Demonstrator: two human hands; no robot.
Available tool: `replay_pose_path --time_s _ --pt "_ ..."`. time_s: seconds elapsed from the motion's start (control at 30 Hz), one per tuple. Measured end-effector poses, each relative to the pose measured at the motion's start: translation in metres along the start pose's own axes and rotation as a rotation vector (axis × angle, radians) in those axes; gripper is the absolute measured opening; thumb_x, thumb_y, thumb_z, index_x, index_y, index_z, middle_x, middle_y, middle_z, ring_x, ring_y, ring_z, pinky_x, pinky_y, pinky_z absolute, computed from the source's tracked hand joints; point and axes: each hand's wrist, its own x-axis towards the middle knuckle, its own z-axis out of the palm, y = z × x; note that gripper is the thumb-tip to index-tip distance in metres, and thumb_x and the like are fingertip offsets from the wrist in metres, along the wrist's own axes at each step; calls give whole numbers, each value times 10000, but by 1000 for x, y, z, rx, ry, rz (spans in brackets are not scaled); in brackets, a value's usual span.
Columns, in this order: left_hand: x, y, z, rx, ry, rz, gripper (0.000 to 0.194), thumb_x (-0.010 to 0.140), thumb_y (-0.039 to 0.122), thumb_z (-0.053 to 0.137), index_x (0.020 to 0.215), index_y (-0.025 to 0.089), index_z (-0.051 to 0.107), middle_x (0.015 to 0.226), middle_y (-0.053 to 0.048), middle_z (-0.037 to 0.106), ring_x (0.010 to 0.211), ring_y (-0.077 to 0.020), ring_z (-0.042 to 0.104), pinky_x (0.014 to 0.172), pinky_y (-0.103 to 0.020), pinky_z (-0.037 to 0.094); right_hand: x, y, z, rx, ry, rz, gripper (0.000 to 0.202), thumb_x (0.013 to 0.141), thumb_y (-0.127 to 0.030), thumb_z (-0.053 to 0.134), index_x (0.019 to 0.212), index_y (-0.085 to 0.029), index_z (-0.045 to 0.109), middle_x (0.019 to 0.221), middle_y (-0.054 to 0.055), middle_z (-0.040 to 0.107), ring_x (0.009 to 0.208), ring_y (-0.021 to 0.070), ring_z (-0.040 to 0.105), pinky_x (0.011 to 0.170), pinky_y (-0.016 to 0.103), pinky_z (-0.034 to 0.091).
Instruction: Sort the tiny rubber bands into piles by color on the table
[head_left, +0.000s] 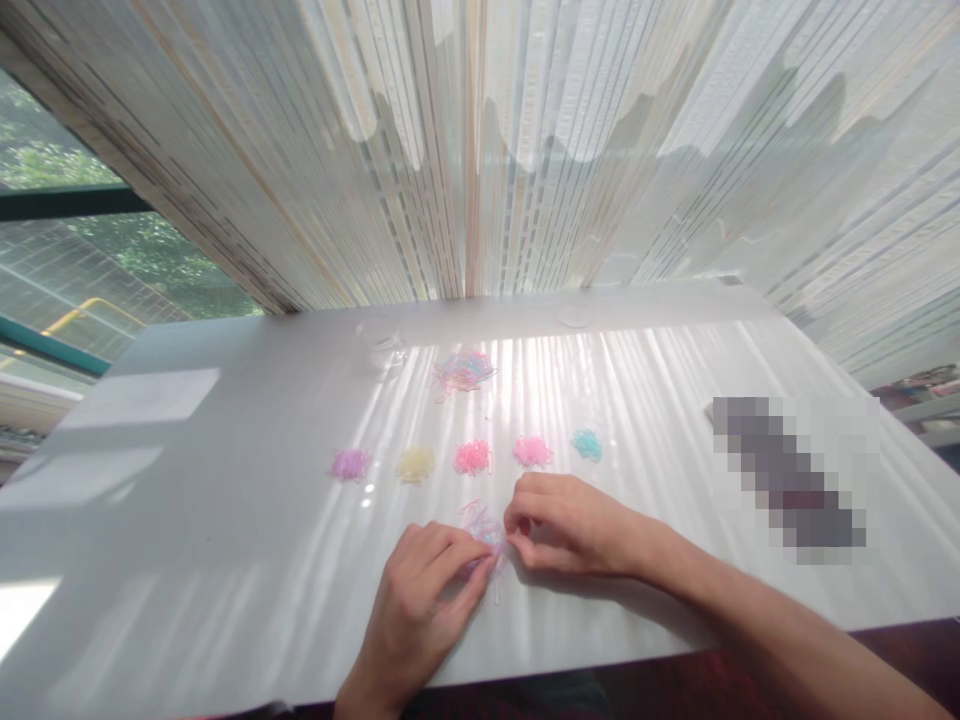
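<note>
A small loose pile of mixed purple, pink and bluish rubber bands (480, 522) lies between my two hands near the front of the white table (247, 560). My left hand (424, 590) pinches thin bands at the pile's near side, thumb and forefinger together. On the pile's right side, my right hand (562, 525) has its thumb and forefinger curled into a pinch; anything at its fingertips is too small to tell. Beyond the hands runs a row of single-colour heaps: purple bands (351, 463), yellow bands (416, 464), deep pink bands (472, 457), light pink bands (533, 450) and turquoise bands (587, 444).
Farther back sits a larger mixed heap of bands (465, 371), with a clear container (382, 345) to its left. A round clear lid (574, 316) lies near the back edge. At the right is a blurred-out dark object (791, 475). Striped blinds (465, 150) hang behind.
</note>
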Motion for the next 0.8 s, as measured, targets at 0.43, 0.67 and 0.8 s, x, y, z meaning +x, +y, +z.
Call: replay_pose_path --time_s 0.43,0.67,0.8 --pt "0 0 -2 10 36 -2 116 1007 131 641 1055 220 698 871 -13 742 741 -160 663 690 -307 466 1 0 5 -8 27 -7 73 874 -130 627 893 -182 674 808 21 672 724 148 590 686 262 477" --pt "1 -1 -2 0 47 -22 120 1008 128 632 1053 218 698 894 -23 745 767 -163 678 694 -295 503 -1 1 4 6 21 4 97 917 -194 647 994 -177 702 834 31 689 746 156 604 696 272 490" --pt "0 -1 -2 -1 43 -21 119 1001 121 639 1054 211 695 898 -22 746 766 -159 684 684 -285 504 0 1 3 4 7 -4 115 954 -223 644 1012 -172 729 836 37 670 736 150 594 688 264 490"
